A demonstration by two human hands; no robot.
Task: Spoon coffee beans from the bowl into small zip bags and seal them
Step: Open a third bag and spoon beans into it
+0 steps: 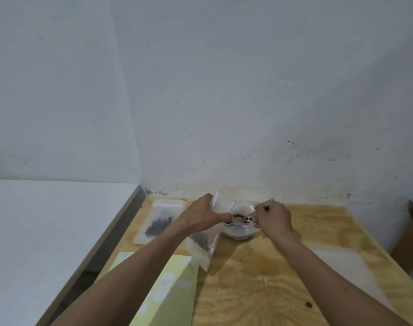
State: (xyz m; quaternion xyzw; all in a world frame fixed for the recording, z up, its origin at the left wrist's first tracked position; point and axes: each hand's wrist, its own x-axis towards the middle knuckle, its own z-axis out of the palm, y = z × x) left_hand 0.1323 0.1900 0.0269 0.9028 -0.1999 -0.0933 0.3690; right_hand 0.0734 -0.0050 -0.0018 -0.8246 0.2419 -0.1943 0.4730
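Nearest: pale green paper sheet [163, 288] on the plywood surface [271, 278].
Left hand [202, 214]: fingers pinch the clear floppy zip bag [202, 245] at its mouth (light, slippery; hold the rim).
Right hand [273, 218]: fingers curled round a thin spoon [265, 203] over the clear bowl of coffee beans [239, 225].
Around: a filled bag [159, 221] lies left, well clear.

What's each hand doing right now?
Left hand: grips the open zip bag by its mouth.
Right hand: grips the spoon, its tip in the bowl.
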